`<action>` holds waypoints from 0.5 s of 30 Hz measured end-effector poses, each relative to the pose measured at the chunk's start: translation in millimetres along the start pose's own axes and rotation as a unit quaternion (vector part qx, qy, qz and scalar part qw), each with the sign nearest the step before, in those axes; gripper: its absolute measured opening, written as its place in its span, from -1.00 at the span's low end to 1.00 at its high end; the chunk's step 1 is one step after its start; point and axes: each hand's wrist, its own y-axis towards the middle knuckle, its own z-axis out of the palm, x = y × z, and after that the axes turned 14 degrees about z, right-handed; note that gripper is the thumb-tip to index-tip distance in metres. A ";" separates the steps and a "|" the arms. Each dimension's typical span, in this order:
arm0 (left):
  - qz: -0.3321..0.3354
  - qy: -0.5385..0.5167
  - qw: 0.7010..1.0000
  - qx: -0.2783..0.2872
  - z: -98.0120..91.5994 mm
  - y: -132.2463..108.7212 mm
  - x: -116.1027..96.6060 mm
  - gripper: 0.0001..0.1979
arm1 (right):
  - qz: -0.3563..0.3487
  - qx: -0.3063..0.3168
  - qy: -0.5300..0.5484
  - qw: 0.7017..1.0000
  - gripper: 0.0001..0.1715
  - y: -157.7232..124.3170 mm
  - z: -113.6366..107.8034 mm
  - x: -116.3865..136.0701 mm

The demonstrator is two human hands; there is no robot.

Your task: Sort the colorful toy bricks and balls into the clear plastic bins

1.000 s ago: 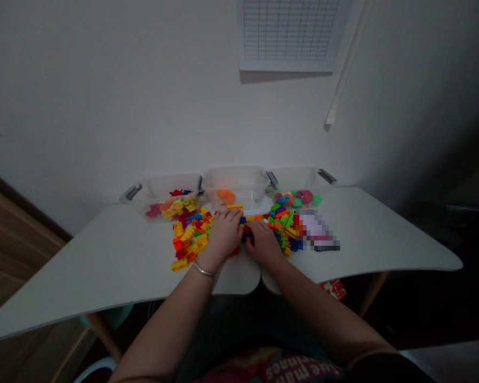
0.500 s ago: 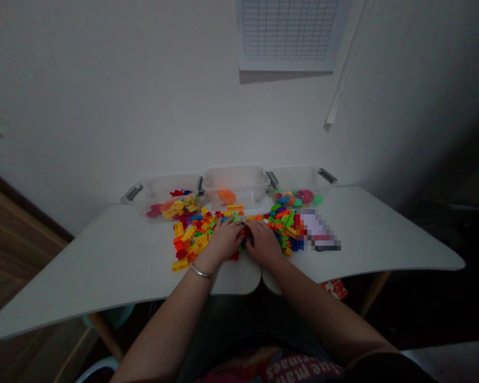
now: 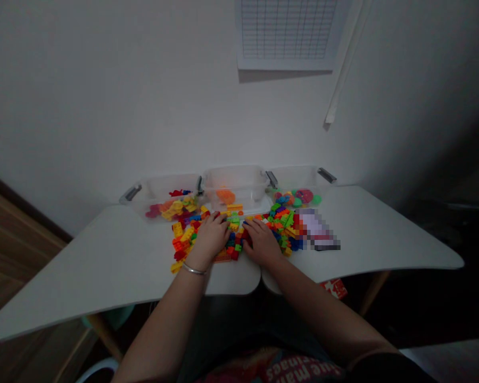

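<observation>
My left hand (image 3: 211,239) rests on the left side of a loose heap of small plastic building bricks (image 3: 235,239) in yellow, red, green, blue and orange. A thin metal bangle (image 3: 193,269) circles that wrist. My right hand (image 3: 261,243) lies on the heap's right part, its fingers curled among red and blue bricks. A small gap between my hands shows bricks, with a flat orange-red piece (image 3: 222,257) near my left palm. Whether either hand holds a brick is hidden by the fingers.
Several clear plastic bins with grey clips stand along the back of the white table (image 3: 104,255). The left bin (image 3: 163,191) holds bricks, the middle bin (image 3: 233,183) an orange piece, and the right bin (image 3: 293,183) round discs. A pixelated patch (image 3: 317,230) lies right of the heap.
My left hand has slid left and toward me, opening a gap between my hands. More bricks show between them, and the heap's middle looks shifted.
</observation>
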 end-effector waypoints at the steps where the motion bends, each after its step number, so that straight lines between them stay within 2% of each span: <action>1: 0.000 -0.006 1.000 -0.003 1.4 1.0 -0.2 -0.68 | 0.001 0.001 0.000 1.000 -0.44 0.1 0.2 0.0; 5: -0.013 -0.010 1.000 0.002 7.5 6.5 -7.2 -0.58 | 0.002 0.000 0.001 1.000 -0.44 0.3 0.8 0.2; 10: -0.006 -0.016 0.999 0.047 9.1 11.5 -19.6 -0.62 | 0.001 -0.004 0.006 1.000 -0.45 1.1 2.0 -0.7; 15: 0.018 -0.022 0.999 0.028 5.6 19.7 -18.7 -0.65 | -0.001 -0.006 0.007 1.000 -0.44 1.7 2.0 -1.2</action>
